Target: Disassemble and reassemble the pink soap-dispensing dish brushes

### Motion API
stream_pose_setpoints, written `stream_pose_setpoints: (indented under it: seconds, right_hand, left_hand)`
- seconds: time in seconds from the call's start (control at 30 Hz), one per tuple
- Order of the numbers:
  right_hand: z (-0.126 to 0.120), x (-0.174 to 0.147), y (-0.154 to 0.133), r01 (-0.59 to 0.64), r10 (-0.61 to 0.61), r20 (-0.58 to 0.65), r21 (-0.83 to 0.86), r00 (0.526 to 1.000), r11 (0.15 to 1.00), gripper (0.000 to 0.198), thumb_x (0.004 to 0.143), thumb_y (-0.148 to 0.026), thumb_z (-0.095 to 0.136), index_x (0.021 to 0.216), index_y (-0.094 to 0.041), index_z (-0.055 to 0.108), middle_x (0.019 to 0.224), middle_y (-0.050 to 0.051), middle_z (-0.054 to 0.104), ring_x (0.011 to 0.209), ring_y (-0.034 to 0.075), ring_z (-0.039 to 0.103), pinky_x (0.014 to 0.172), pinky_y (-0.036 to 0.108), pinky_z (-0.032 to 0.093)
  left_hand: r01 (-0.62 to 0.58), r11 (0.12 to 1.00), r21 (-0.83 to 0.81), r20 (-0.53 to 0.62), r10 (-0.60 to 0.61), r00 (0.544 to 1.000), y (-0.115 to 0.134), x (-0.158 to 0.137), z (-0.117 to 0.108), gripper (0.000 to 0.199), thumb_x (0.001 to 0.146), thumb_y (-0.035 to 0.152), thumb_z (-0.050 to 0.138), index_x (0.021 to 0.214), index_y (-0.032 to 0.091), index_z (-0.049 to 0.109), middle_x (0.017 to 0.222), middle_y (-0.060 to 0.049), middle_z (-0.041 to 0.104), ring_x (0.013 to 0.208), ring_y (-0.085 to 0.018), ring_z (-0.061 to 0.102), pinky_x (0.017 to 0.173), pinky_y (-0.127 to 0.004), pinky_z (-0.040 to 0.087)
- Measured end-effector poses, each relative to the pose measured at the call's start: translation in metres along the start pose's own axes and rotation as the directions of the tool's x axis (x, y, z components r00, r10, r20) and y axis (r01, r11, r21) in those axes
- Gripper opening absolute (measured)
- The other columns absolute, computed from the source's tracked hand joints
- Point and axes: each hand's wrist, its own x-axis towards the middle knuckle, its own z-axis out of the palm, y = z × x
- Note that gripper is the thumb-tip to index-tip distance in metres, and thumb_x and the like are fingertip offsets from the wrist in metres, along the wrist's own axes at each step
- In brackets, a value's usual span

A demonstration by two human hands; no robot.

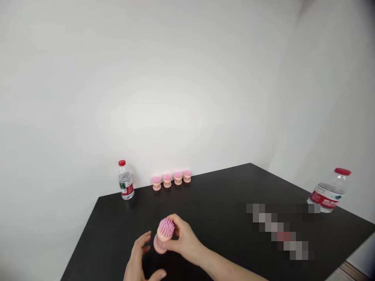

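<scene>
In the head view, my right hand point(183, 238) grips a pink scrub brush point(165, 230) by its rounded body, fingers and thumb wrapped around it. Its bristles tilt upward and its pale pink base points down to the left. Just left of the brush is my left hand point(139, 257), fingers and thumb spread apart and holding nothing; it appears not to touch the brush. Several matching scrub brushes point(167, 181) stand in a row at the back of the black table point(216, 203), bristles up, close to the wall.
A water bottle point(126, 183) with a red cap stands at the back left corner of the table. Another red-capped bottle point(328, 195) is near the right edge. A pixelated strip point(281, 234) covers something on the right of the table. White walls point(175, 97) rise behind and to the right.
</scene>
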Motion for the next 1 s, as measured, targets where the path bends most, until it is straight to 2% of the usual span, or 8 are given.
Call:
stream_pose_setpoints:
  seconds: [0.07,0.13,0.23,0.43,0.53,0.67,0.87,1.0]
  right_hand:
    - [0.021,-0.011,-0.008,-0.003,0.002,0.047,0.016,0.999,1.000,0.046,0.055,-0.012,0.084,0.096,-0.023,0.065,0.092,-0.003,0.067,0.085,0.020,0.065,0.077,0.029,0.052]
    - [0.035,-0.014,-0.010,0.003,-0.003,0.058,0.011,0.998,1.000,0.048,0.054,-0.011,0.085,0.095,-0.024,0.066,0.093,-0.003,0.066,0.086,0.020,0.064,0.078,0.030,0.052]
    - [0.044,-0.015,-0.005,0.012,-0.012,0.024,0.007,1.000,1.000,0.051,0.056,-0.010,0.082,0.101,-0.025,0.064,0.096,-0.001,0.065,0.089,0.022,0.064,0.078,0.031,0.052]
    - [0.030,-0.018,0.010,-0.013,0.014,0.021,-0.063,1.000,0.998,0.047,0.064,-0.014,0.077,0.108,-0.024,0.064,0.098,0.001,0.066,0.088,0.021,0.063,0.077,0.031,0.050]
    - [0.020,-0.018,0.011,-0.078,0.081,0.085,-0.040,0.993,0.996,0.040,0.065,-0.015,0.077,0.103,-0.024,0.067,0.089,-0.002,0.066,0.079,0.018,0.062,0.070,0.027,0.049]
    - [0.014,-0.017,0.004,-0.022,0.032,0.101,-0.098,0.994,0.995,0.030,0.065,-0.022,0.083,0.091,-0.023,0.069,0.085,-0.002,0.065,0.075,0.017,0.060,0.067,0.026,0.048]
    - [0.003,-0.021,-0.011,0.253,-0.217,0.250,-0.125,0.944,0.959,0.041,0.070,-0.025,0.086,0.107,-0.026,0.068,0.112,0.003,0.065,0.105,0.022,0.062,0.095,0.035,0.048]
    - [0.001,-0.022,-0.003,0.175,-0.131,0.294,-0.129,0.947,0.976,0.084,0.061,-0.027,0.092,0.135,-0.029,0.052,0.143,0.010,0.046,0.126,0.029,0.051,0.106,0.044,0.042]
  left_hand:
    - [0.056,0.998,0.011,0.075,-0.057,0.996,0.012,0.002,-0.006,0.072,0.067,0.072,0.071,0.118,0.022,0.059,0.114,-0.011,0.071,0.103,-0.032,0.070,0.088,-0.046,0.059]
    - [0.121,0.991,0.060,0.152,-0.129,0.980,0.023,0.006,-0.013,0.052,0.077,0.061,0.069,0.110,0.022,0.059,0.098,-0.006,0.073,0.085,-0.027,0.072,0.075,-0.040,0.060]
    - [0.107,0.984,0.145,0.215,-0.137,0.967,0.032,0.011,-0.023,0.030,0.086,0.046,0.064,0.105,0.023,0.060,0.092,-0.003,0.071,0.076,-0.021,0.069,0.067,-0.033,0.057]
    - [-0.010,0.970,0.244,0.234,-0.049,0.971,0.032,0.011,-0.027,0.023,0.087,0.031,0.065,0.109,0.023,0.062,0.108,-0.007,0.066,0.096,-0.024,0.068,0.081,-0.036,0.057]
    - [0.021,0.963,0.269,0.256,-0.093,0.962,0.033,0.009,-0.025,0.027,0.085,0.035,0.067,0.108,0.023,0.060,0.101,-0.005,0.068,0.088,-0.023,0.069,0.077,-0.035,0.057]
    - [0.077,0.958,0.276,0.312,-0.165,0.936,0.037,0.011,-0.026,0.026,0.083,0.043,0.070,0.097,0.024,0.060,0.086,0.001,0.069,0.074,-0.019,0.067,0.067,-0.029,0.053]
    - [0.140,0.972,0.189,0.347,-0.199,0.916,0.038,0.012,-0.026,0.029,0.078,0.042,0.074,0.092,0.024,0.056,0.080,0.004,0.065,0.065,-0.016,0.060,0.060,-0.025,0.048]
    - [0.178,0.960,0.217,0.301,-0.240,0.923,0.035,0.011,-0.023,0.030,0.077,0.037,0.074,0.095,0.023,0.054,0.085,0.002,0.066,0.071,-0.018,0.063,0.064,-0.028,0.050]
